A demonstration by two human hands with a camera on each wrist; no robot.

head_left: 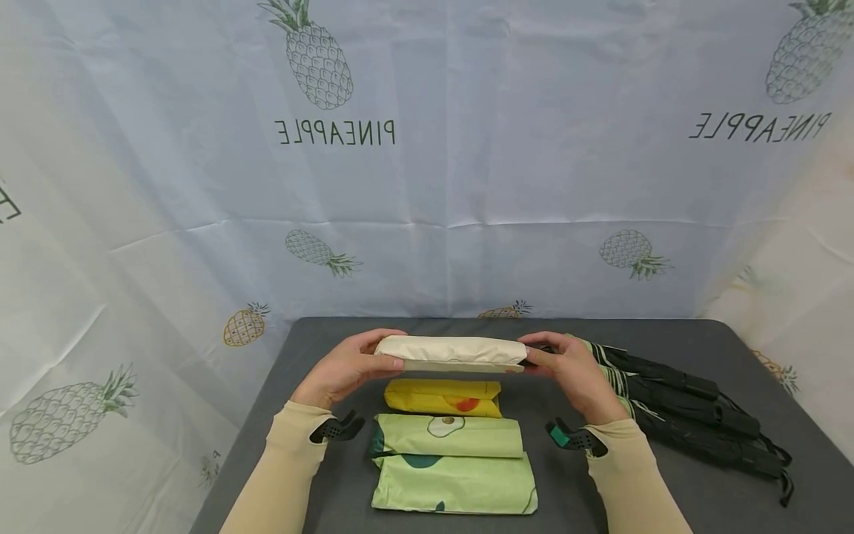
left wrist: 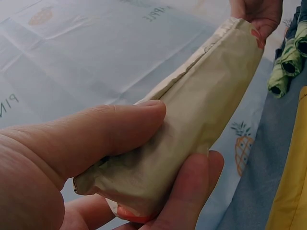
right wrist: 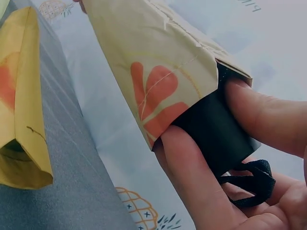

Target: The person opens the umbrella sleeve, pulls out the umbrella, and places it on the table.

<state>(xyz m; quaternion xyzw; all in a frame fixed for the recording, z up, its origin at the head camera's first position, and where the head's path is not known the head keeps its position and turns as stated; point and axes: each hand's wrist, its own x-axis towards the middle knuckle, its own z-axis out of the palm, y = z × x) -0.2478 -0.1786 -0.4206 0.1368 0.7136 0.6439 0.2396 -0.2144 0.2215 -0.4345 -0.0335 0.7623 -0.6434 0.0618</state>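
A cream fabric umbrella sleeve point(head_left: 454, 351) with an orange print is held up level above the far part of the table, stretched between both hands. My left hand point(head_left: 343, 368) grips its left end, thumb on one face and fingers on the other, as the left wrist view shows. At the opposite end, a black umbrella handle point(right wrist: 211, 132) with a looped wrist strap point(right wrist: 261, 179) sticks out of the sleeve's mouth. My right hand point(head_left: 567, 371) pinches this end, with the thumb at the opening and fingers around the handle. The rest of the umbrella is hidden inside.
Below the hands, a yellow folded sleeve point(head_left: 427, 397) lies on the dark grey table point(head_left: 340, 489). Two light green sleeves, one with an avocado print point(head_left: 480, 437), lie nearer. Several black folded umbrellas point(head_left: 694, 404) lie at right. A pineapple-print curtain point(head_left: 454, 178) hangs behind the table.
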